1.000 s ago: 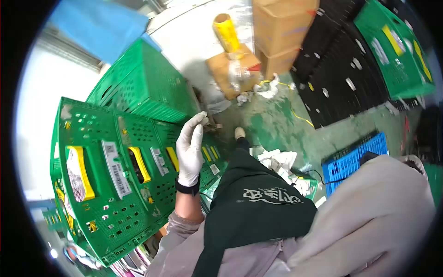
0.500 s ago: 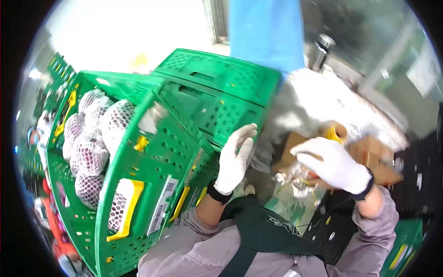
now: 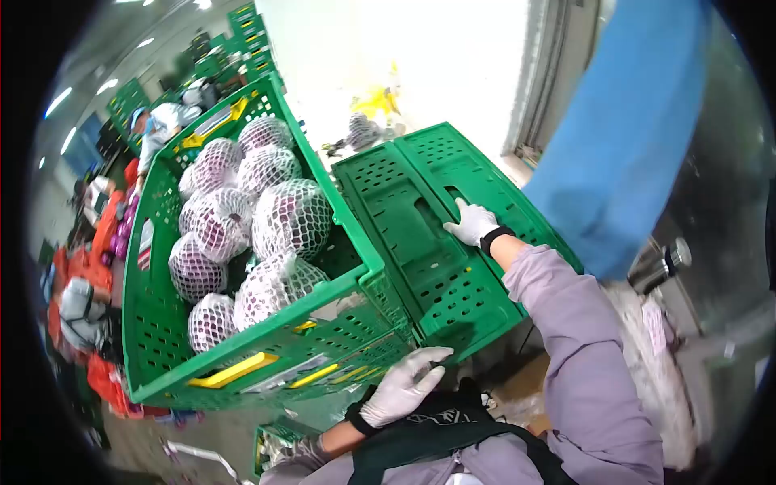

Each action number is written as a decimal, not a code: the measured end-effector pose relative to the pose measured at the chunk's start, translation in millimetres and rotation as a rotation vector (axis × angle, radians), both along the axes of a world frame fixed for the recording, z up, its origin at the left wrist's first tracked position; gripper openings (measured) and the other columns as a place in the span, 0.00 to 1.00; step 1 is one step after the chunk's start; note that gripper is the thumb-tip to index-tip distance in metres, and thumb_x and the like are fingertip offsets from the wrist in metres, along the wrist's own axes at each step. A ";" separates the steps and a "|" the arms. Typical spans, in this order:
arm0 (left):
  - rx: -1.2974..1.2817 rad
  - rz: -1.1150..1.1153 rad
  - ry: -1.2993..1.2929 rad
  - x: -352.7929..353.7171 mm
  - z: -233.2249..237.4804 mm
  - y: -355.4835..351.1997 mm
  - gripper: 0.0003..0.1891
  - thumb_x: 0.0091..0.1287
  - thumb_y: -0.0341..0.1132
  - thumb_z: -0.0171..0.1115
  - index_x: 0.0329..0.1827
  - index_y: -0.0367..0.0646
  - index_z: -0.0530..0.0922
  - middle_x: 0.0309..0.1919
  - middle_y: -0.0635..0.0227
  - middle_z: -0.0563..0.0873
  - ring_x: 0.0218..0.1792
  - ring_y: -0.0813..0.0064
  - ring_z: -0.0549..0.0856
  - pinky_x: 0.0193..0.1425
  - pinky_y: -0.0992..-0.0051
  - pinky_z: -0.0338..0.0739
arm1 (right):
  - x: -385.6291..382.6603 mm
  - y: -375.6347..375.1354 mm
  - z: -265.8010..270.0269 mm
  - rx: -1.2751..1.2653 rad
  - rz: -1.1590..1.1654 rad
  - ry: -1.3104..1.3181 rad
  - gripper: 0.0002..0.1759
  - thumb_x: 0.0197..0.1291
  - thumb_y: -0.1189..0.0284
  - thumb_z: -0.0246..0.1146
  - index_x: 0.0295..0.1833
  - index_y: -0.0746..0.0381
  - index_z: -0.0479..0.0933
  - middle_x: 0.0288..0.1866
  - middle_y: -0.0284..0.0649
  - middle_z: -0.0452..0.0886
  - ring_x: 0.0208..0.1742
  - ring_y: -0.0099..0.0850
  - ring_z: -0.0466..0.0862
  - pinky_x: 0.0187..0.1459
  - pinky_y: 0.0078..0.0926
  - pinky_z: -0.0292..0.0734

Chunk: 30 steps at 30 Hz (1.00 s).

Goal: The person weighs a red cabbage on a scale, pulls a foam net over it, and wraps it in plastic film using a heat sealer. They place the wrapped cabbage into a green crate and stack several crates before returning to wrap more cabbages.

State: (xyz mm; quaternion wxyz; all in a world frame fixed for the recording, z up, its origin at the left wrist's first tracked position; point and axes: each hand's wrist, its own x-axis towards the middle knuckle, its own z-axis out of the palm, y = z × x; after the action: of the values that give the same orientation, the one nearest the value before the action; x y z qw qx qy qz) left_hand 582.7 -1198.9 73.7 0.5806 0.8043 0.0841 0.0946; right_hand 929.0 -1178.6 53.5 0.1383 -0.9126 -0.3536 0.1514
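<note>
My right hand (image 3: 473, 224), in a white glove, grips the inner edge of a folded green crate (image 3: 485, 182) by its handle slot; its fingertips are partly hidden. Another green crate (image 3: 392, 218) with a slot lies directly to its left. My left hand (image 3: 404, 386), also gloved, hovers near my body, below the near corner of a tall green crate (image 3: 250, 368). Its thumb and fingers are apart and hold nothing. Several round purple pieces of produce (image 3: 293, 218) in white foam nets fill part of that tall crate.
A blue sheet (image 3: 630, 137) hangs at the right, near a metal flask (image 3: 659, 265). A netted piece and yellow material lie on the bright surface behind. Crate stacks (image 3: 252, 40) and people, one in a light top (image 3: 166, 125), are at the left. Cardboard (image 3: 525, 384) lies below my right arm.
My view has swung left toward the produce crate. My right hand has gone from above the cardboard boxes to the folded crate. My left hand stays free near my body.
</note>
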 end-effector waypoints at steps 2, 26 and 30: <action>-0.036 0.102 0.024 2.2 -4.6 -6.2 0.18 0.67 0.33 0.60 0.60 0.42 0.75 0.57 0.59 0.80 0.58 0.63 0.79 0.63 0.69 0.72 | 8.1 4.5 6.7 -0.109 0.086 0.019 0.46 0.49 0.47 0.67 0.66 0.66 0.63 0.59 0.57 0.76 0.63 0.50 0.75 0.65 0.44 0.65; 0.260 0.468 -0.020 50.1 -39.8 -83.3 0.22 0.61 0.32 0.65 0.60 0.43 0.76 0.62 0.55 0.74 0.65 0.57 0.72 0.72 0.61 0.62 | -1.1 -10.1 22.6 -0.493 0.821 -0.788 0.14 0.59 0.64 0.56 0.42 0.58 0.85 0.47 0.43 0.85 0.46 0.40 0.85 0.43 0.39 0.77; 0.138 0.556 -0.056 28.3 -42.6 -89.6 0.19 0.63 0.31 0.63 0.58 0.43 0.78 0.61 0.56 0.77 0.63 0.59 0.75 0.67 0.65 0.68 | 9.2 -19.9 24.1 -0.324 0.410 -0.137 0.21 0.64 0.60 0.51 0.45 0.64 0.83 0.51 0.51 0.83 0.54 0.44 0.82 0.56 0.37 0.75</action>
State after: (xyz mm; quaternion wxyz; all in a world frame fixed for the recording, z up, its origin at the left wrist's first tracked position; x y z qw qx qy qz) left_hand 611.0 -1288.5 31.1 0.4783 0.7851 0.2786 0.2777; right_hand 938.2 -1198.5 77.7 -0.0674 -0.8403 -0.5107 0.1690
